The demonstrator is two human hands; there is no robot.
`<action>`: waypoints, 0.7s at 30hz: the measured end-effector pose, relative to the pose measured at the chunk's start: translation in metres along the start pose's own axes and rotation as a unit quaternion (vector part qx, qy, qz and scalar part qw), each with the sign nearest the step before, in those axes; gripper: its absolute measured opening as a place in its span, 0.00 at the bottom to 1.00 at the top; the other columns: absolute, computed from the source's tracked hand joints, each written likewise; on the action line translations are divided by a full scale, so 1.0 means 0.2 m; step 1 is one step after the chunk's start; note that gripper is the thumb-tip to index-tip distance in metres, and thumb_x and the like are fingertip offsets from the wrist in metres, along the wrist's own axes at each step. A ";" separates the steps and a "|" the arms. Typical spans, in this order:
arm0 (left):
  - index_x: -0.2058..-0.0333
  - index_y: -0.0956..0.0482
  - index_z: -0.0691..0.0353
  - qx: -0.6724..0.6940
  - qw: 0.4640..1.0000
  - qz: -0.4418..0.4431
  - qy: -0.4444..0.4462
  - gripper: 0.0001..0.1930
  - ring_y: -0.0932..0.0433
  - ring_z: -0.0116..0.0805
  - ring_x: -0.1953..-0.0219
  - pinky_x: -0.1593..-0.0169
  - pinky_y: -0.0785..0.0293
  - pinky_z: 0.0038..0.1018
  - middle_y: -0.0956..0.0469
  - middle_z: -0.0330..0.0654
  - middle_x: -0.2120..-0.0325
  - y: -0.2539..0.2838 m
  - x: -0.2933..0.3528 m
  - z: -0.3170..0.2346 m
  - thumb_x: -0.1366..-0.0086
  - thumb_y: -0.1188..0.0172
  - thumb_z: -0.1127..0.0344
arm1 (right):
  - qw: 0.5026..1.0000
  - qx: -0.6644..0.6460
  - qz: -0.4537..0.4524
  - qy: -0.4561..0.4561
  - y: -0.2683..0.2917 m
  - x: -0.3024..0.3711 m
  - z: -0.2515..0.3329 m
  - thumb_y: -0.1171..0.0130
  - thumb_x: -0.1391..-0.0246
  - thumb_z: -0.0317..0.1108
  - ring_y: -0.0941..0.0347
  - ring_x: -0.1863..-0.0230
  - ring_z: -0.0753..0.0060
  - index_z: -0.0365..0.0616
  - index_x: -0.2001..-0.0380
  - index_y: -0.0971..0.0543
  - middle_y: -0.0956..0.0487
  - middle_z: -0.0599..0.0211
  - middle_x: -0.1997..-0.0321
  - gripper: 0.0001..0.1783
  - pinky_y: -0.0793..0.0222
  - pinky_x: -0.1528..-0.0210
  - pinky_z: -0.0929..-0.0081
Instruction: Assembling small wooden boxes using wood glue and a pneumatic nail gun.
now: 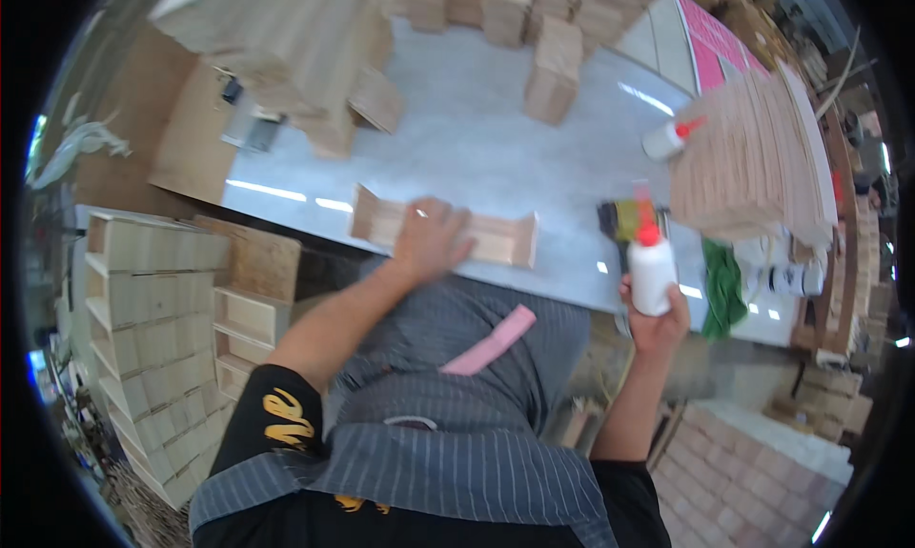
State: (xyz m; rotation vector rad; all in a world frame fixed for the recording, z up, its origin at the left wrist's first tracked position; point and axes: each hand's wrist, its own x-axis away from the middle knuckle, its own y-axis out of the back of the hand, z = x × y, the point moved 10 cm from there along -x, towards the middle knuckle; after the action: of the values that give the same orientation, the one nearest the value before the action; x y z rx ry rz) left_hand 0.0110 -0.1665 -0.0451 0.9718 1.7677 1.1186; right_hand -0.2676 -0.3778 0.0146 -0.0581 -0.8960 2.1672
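Observation:
A shallow three-sided wooden frame, a long board with a short upright piece at each end, lies at the near edge of the grey-blue worktable. My left hand is over its middle, with fingers curled onto the long board. To the right, my right hand is wrapped around a white squeeze glue bottle, held upright with its red nozzle up. Behind it, a dark and yellow object is partly covered, so its kind is unclear.
Wooden blocks and a tall wood stack stand at the back. Thin boards are piled right, beside another red-tipped bottle and a green cloth. Stacked wooden boxes stand at left.

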 end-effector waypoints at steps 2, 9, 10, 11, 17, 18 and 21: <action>0.49 0.23 0.58 0.022 0.999 -0.027 -0.017 0.25 0.26 0.55 0.51 0.43 0.34 0.50 0.26 0.52 0.58 0.00 0.02 -0.02 0.37 0.39 0.47 | 0.996 -0.085 0.006 -0.019 -0.03 -0.09 -0.03 0.37 0.43 0.48 0.24 0.44 0.37 0.35 0.31 0.39 0.25 0.40 0.41 0.43 0.28 0.39 0.41; 0.48 0.21 0.56 0.007 0.995 -0.079 -0.062 0.26 0.29 0.53 0.43 0.39 0.38 0.50 0.27 0.50 0.49 0.44 -0.06 -0.12 0.42 0.31 0.52 | 0.987 0.139 0.063 0.045 -0.42 -0.57 -0.08 0.30 0.54 0.25 0.26 0.42 0.56 0.45 0.27 0.43 0.26 0.53 0.40 0.51 0.31 0.35 0.57; 0.49 0.21 0.56 0.000 0.987 -0.131 -0.097 0.25 0.29 0.54 0.44 0.39 0.38 0.51 0.27 0.50 0.49 0.67 -0.11 -0.18 0.44 0.30 0.53 | 0.982 0.181 0.049 0.036 -0.43 -0.65 -0.10 0.34 0.58 0.19 0.27 0.41 0.63 0.45 0.31 0.39 0.28 0.59 0.40 0.48 0.32 0.36 0.64; 0.49 0.20 0.54 -0.038 0.975 -0.197 -0.100 0.25 0.29 0.53 0.44 0.40 0.37 0.51 0.27 0.49 0.49 0.94 -0.17 -0.18 0.46 0.29 0.55 | 0.982 0.177 0.055 0.040 -0.41 -0.71 -0.13 0.34 0.58 0.19 0.27 0.41 0.63 0.45 0.31 0.39 0.28 0.59 0.40 0.48 0.32 0.36 0.64; 0.45 0.19 0.51 -0.350 0.855 -0.379 0.060 0.31 0.26 0.50 0.46 0.44 0.34 0.46 0.20 0.46 0.50 2.23 -0.48 0.15 0.46 0.28 0.44 | 0.830 0.547 -0.054 0.092 -0.17 -1.01 -0.28 0.35 0.64 0.20 0.26 0.44 0.58 0.44 0.43 0.34 0.25 0.56 0.47 0.39 0.29 0.42 0.62; 0.45 0.19 0.51 -0.356 0.850 -0.382 0.063 0.31 0.26 0.50 0.46 0.44 0.34 0.46 0.20 0.46 0.50 2.31 -0.49 0.23 0.46 0.28 0.44 | 0.824 0.554 -0.073 0.094 -0.19 -1.00 -0.28 0.35 0.63 0.22 0.26 0.43 0.55 0.44 0.43 0.35 0.26 0.52 0.46 0.39 0.30 0.41 0.62; 0.42 0.20 0.53 -0.219 0.918 -0.153 0.291 0.37 0.24 0.51 0.44 0.41 0.34 0.45 0.18 0.48 0.51 2.24 -0.57 0.69 0.47 0.30 0.38 | 0.836 0.526 -0.053 0.143 -0.14 -1.00 -0.29 0.35 0.62 0.21 0.27 0.41 0.52 0.46 0.38 0.38 0.28 0.51 0.42 0.44 0.31 0.39 0.59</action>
State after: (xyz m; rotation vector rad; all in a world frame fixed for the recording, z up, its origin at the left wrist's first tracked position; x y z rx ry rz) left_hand 0.2604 -0.0875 0.3598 0.0741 1.9004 1.6046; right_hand -0.0927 -0.4665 -0.0577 0.2041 0.5184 2.1790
